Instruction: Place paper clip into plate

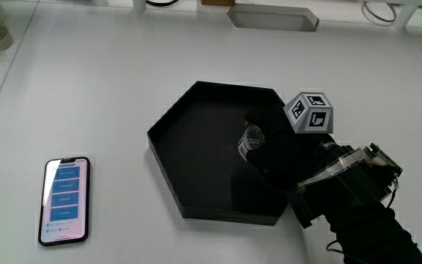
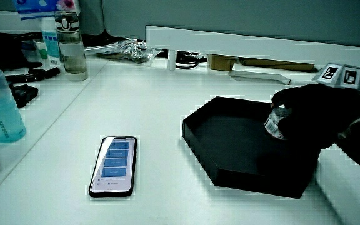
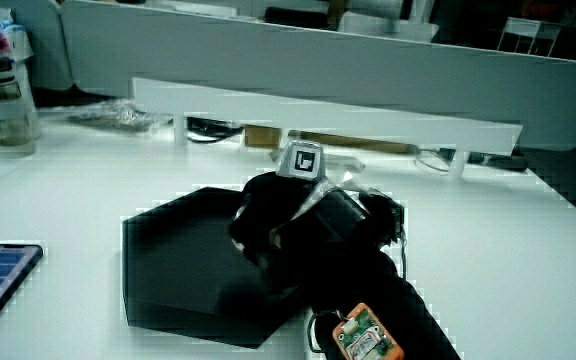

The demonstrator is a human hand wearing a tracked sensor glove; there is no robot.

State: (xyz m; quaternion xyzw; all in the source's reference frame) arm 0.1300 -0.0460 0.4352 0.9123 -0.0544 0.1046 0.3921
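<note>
One plate (image 1: 196, 125) — hand (image 1: 284, 158) inside, grip around small item (image 1: 252, 139)

hand (image 1: 284, 154) over plate (image 1: 189, 139), phone (image 1: 65, 199) beside plate

One plate (image 1: 168, 139), one phone (image 1: 65, 199), one small clip-like item (image 1: 252, 139), possibly; two bottles (image 2: 72, 42).
</note>
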